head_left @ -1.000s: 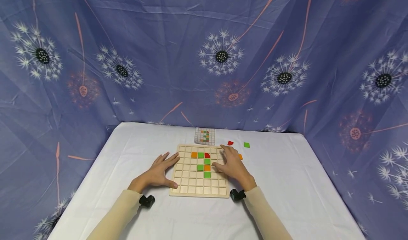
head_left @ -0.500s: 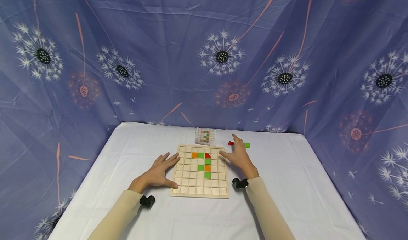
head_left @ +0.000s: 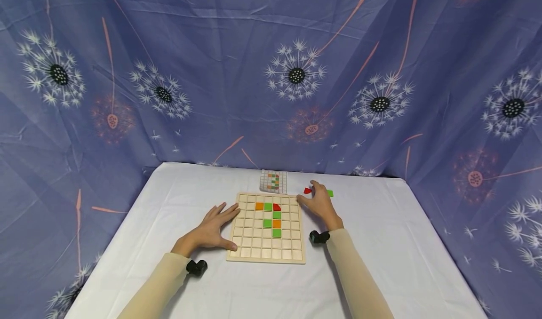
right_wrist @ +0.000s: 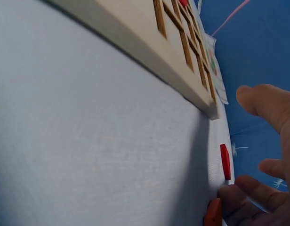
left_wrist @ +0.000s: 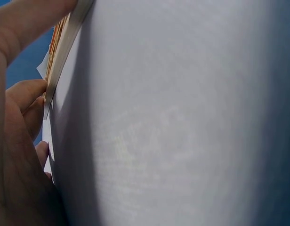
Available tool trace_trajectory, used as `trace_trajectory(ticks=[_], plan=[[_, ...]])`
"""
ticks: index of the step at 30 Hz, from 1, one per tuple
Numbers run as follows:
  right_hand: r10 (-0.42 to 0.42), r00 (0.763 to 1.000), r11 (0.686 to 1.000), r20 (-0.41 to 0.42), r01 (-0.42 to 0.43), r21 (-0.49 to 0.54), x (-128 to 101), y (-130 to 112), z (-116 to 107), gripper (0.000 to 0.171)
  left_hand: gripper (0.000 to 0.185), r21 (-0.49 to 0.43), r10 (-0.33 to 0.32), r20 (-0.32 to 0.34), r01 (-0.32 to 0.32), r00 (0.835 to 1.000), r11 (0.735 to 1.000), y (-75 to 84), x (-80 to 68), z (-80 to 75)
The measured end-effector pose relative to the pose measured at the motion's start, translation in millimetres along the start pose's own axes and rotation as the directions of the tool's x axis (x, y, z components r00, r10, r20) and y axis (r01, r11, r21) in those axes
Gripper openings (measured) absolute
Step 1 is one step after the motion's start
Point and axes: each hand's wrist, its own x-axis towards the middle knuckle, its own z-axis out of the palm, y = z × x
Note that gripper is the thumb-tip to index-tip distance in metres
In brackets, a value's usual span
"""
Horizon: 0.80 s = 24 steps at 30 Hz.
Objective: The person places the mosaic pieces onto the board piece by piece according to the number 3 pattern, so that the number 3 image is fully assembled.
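The right hand (head_left: 320,205) has left the board (head_left: 266,258) and moved toward the table's far edge, where loose tiles lie — a red piece (head_left: 306,190), a green tile (head_left: 330,193) and an orange tile (right_wrist: 213,214) under the fingers (right_wrist: 239,193). Its fingers are apart and relaxed, gripping nothing yet, so a fresh tile seems the target. The left hand (head_left: 210,231) stays flat, fingers spread, against the board's left edge.

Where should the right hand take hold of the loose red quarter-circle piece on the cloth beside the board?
Probably pinch the red piece across its thin side edges, coming from above. It lies flat on the white cloth, clear of the wooden board, so only the rim gives purchase. The right hand is already beside it.
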Motion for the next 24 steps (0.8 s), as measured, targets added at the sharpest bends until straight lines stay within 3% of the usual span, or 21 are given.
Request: trace_trajectory(ticks=[24], plan=[[0.033,0.995,0.997,-0.098,-0.039,-0.069,11,2,6,0.045,0.121,-0.015,0.018,-0.011,-0.018,1.0,1.0,-1.3,-1.2,1.1]])
